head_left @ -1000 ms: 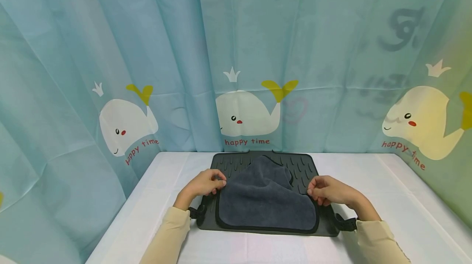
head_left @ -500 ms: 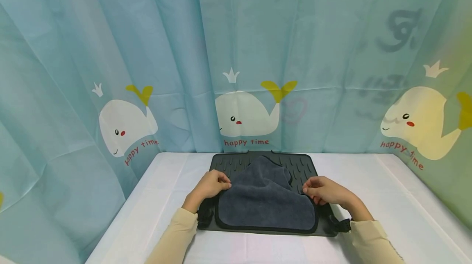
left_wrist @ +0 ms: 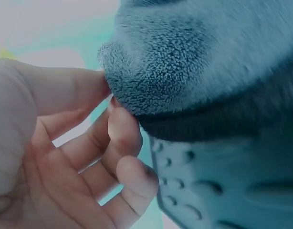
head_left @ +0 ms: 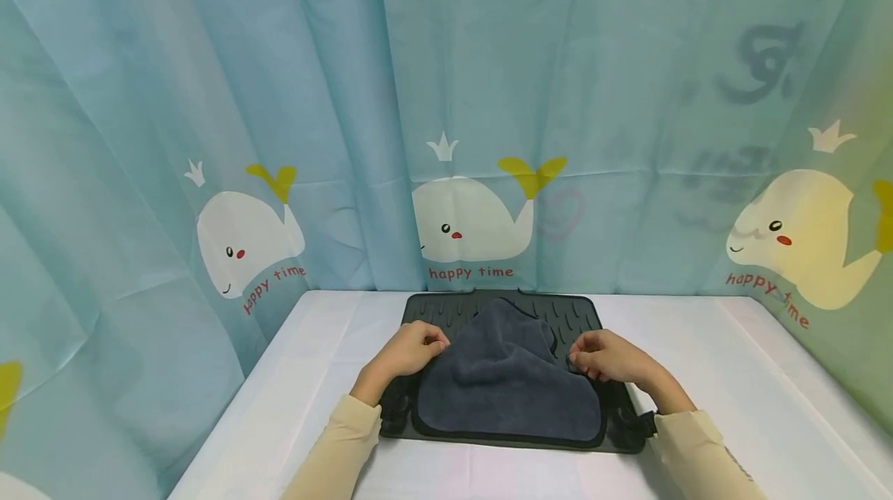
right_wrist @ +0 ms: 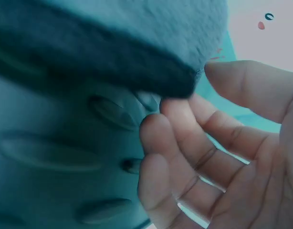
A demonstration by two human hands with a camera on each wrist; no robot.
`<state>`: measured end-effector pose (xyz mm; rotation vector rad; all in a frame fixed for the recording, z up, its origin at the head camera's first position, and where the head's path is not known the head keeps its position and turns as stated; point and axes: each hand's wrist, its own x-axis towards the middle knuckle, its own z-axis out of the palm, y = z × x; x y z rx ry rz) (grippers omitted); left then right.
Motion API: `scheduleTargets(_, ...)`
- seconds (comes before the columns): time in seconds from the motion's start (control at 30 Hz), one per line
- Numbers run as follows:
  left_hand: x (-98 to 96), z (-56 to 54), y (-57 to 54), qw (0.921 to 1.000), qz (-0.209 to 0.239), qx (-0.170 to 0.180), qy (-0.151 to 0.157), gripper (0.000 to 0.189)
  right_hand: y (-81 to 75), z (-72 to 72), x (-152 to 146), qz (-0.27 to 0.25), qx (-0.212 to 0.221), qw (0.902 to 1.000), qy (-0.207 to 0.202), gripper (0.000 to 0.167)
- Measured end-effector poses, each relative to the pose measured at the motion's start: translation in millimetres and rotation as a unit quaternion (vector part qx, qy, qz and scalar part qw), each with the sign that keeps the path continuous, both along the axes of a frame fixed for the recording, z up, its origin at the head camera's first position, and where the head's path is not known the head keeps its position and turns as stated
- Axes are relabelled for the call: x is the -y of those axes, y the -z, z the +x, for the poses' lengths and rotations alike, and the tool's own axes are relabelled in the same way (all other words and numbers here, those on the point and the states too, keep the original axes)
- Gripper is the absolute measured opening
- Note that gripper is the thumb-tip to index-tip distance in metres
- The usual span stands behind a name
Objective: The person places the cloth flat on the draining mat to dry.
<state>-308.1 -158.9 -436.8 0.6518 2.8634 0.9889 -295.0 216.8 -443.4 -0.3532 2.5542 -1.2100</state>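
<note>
A dark grey-blue plush cloth (head_left: 512,395) with black edging lies rumpled on a dark ridged mat (head_left: 446,312). Its far part rises in folds, while the near part lies fairly flat. My left hand (head_left: 409,351) pinches the cloth's left edge between thumb and fingers; in the left wrist view, the fuzzy cloth (left_wrist: 170,62) bunches at those fingertips. On the other side, my right hand (head_left: 614,358) pinches a black-edged corner. Seen from the right wrist, that cloth corner (right_wrist: 184,71) sits between thumb and index finger, with the remaining fingers curled below it.
The mat sits on a white table (head_left: 705,376), with small raised ridges showing beyond the cloth. A blue-green curtain (head_left: 349,97) printed with whales hangs behind the table and along its sides.
My hands have come a little closer together, the left shifting right and the right shifting left. Both cloth edges follow them slightly inward; the middle folds look the same.
</note>
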Motion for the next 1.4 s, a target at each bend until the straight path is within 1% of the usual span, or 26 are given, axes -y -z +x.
scheduleTargets(0.07, -3.5, -0.5, -4.3, 0.9999, 0.001, -0.001, 0.012, 0.016, -3.4, -6.2, 1.2, 0.006, -0.001, 0.9999, -0.010, 0.016)
scheduleTargets(0.13, -7.3, -3.2, -8.0, 0.9998, -0.004, 0.004, 0.021, 0.014, -7.1, -13.2, 3.5, 0.009, -0.002, 0.9997, -0.021, 0.016)
scheduleTargets(0.23, -13.5, -11.1, -11.0, 0.9990, -0.026, 0.024, 0.027, 0.009, -11.1, -22.6, 8.8, 0.022, -0.010, 0.9991, -0.034, 0.014)
scheduleTargets(0.3, -17.4, -17.1, -10.4, 0.9977, -0.047, 0.041, 0.028, 0.006, -11.7, -27.9, 13.2, 0.035, -0.016, 0.9987, -0.034, 0.013)
scheduleTargets(0.37, -21.1, -22.6, -9.1, 0.9959, -0.069, 0.054, 0.025, 0.007, -11.8, -31.9, 18.0, 0.049, -0.021, 0.9981, -0.033, 0.012)
scheduleTargets(0.43, -24.3, -28.1, -6.4, 0.9940, -0.090, 0.059, 0.021, 0.010, -11.6, -35.0, 22.4, 0.062, -0.024, 0.9974, -0.030, 0.012)
scheduleTargets(0.5, -27.5, -34.1, -3.8, 0.9921, -0.110, 0.060, 0.010, 0.012, -11.2, -37.3, 26.2, 0.075, -0.025, 0.9966, -0.024, 0.013)
scheduleTargets(0.67, -37.5, -47.3, -1.2, 0.9890, -0.133, 0.062, -0.011, 0.016, -7.2, -42.1, 29.7, 0.114, -0.032, 0.9929, -0.011, 0.014)
scheduleTargets(0.8, -46.5, -55.7, -0.7, 0.9867, -0.150, 0.051, -0.038, 0.020, -1.1, -46.6, 30.5, 0.138, -0.040, 0.9897, -0.001, 0.016)
scheduleTargets(0.87, -50.9, -60.1, 0.7, 0.9846, -0.163, 0.036, -0.052, 0.024, 3.1, -49.6, 30.8, 0.144, -0.046, 0.9885, 0.003, 0.020)
scheduleTargets(0.93, -55.1, -63.9, 2.0, 0.9827, -0.173, 0.020, -0.062, 0.028, 6.8, -52.1, 31.1, 0.140, -0.043, 0.9892, 0.014, 0.023)
scheduleTargets(1.03, -61.4, -68.7, 3.2, 0.9806, -0.184, 0.003, -0.067, 0.030, 11.5, -54.1, 31.1, 0.124, -0.036, 0.9911, 0.034, 0.027)
scheduleTargets(1.13, -67.4, -72.5, 3.3, 0.9791, -0.191, -0.006, -0.070, 0.028, 13.5, -53.9, 31.4, 0.116, -0.031, 0.9911, 0.057, 0.028)
scheduleTargets(1.3, -76.5, -74.6, 1.6, 0.9748, -0.208, -0.033, -0.074, 0.020, 12.1, -53.1, 33.2, 0.117, -0.031, 0.9900, 0.072, 0.025)
scheduleTargets(1.4, -80.9, -74.7, -1.0, 0.9729, -0.216, -0.042, -0.072, 0.016, 10.9, -53.8, 33.7, 0.110, -0.026, 0.9907, 0.076, 0.027)
